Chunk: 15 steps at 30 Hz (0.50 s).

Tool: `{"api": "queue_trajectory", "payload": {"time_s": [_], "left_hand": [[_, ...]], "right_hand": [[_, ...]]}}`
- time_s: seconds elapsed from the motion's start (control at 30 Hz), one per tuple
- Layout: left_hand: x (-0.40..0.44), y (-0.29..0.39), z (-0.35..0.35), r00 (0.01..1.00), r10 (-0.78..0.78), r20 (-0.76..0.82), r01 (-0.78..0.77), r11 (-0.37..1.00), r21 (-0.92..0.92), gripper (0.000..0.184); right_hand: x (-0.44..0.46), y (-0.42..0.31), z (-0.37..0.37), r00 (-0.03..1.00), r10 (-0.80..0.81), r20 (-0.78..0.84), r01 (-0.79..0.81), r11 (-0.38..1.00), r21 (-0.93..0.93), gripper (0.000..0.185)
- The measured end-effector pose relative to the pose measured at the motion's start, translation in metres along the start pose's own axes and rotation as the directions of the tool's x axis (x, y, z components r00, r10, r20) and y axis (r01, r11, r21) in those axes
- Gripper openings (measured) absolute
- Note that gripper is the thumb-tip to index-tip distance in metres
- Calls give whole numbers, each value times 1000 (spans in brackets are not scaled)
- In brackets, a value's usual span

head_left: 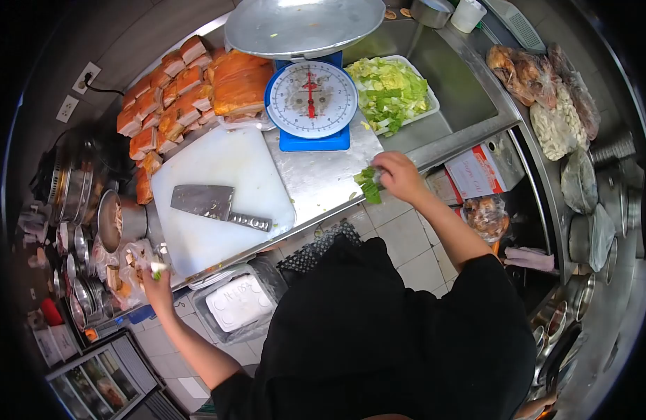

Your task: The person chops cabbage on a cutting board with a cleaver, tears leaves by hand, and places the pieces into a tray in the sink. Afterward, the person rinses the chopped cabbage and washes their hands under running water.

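Observation:
My right hand (pixel 400 175) is closed on some green lettuce leaves (pixel 368 185), which hang from its fingers at the counter's front edge. My left hand (pixel 157 281) is at the left end of the counter, closed on a small pale-green lettuce piece (pixel 158 269), beside a clear plastic bag (pixel 132 269) with brown pieces in it. Between the hands, a cleaver (pixel 204 201) lies flat on a white cutting board (pixel 232 161). Chopped lettuce (pixel 389 91) fills a white tray (pixel 433 105) beyond my right hand.
A blue dial scale (pixel 311 99) with a metal pan (pixel 305 24) stands at the counter's back. Roasted pork chunks (pixel 176 98) are piled left of it. Below the counter sits a lined bin (pixel 204 322) holding a white foam box (pixel 239 302). Another person's hand (pixel 538 404) shows at lower right.

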<state>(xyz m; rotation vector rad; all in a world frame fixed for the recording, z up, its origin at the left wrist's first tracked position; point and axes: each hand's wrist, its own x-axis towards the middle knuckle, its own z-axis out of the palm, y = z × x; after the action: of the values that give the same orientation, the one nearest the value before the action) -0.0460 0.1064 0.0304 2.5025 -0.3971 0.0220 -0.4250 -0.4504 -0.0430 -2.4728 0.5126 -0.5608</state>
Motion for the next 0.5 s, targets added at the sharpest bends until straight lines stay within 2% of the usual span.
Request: {"api": "queue_trajectory", "payload": {"time_s": [0.03,0.1,0.13,0.17,0.2,0.23,0.3,0.33,0.4,0.43,0.47,0.5], "left_hand": [[-20,19,-1,998,-45,39,46,998,-41,41],[-51,27,2,993,-89,82,96,992,-84,38],[-66,14,10,961,-224,162,253,950,-185,35],[-75,9,15,905,-342,255,406,874,-268,32],[-85,18,19,911,-303,280,388,860,-331,31],[-99,31,24,915,-265,303,373,841,-391,30],[-113,31,32,905,-255,340,386,830,-402,27],[-119,26,39,908,-228,352,382,797,-468,26],[-128,20,42,910,-202,363,380,756,-533,26],[-132,19,41,866,-266,423,468,729,-500,25],[-135,18,40,815,-329,477,551,696,-461,25],[-139,17,41,815,-334,473,553,692,-464,25]], "right_hand": [[-1,4,-1,1000,2,1,-2,1000,0,27],[-6,4,1,956,259,-135,-261,965,-3,61],[-8,-8,6,956,259,-135,-262,965,-5,61],[-9,-27,18,963,245,-108,-261,949,-178,78],[-8,-40,27,968,238,-77,-250,905,-344,96],[-6,-45,36,967,243,-74,-254,905,-341,96],[-2,-48,51,952,300,-60,-290,824,-487,114],[1,-40,53,953,296,-61,-287,824,-488,114],[12,-11,46,955,273,-113,-293,832,-471,101],[23,-1,36,957,268,-110,-288,832,-474,101],[36,8,25,920,388,46,-340,854,-394,90],[45,15,17,852,479,212,-403,858,-320,79]]}}
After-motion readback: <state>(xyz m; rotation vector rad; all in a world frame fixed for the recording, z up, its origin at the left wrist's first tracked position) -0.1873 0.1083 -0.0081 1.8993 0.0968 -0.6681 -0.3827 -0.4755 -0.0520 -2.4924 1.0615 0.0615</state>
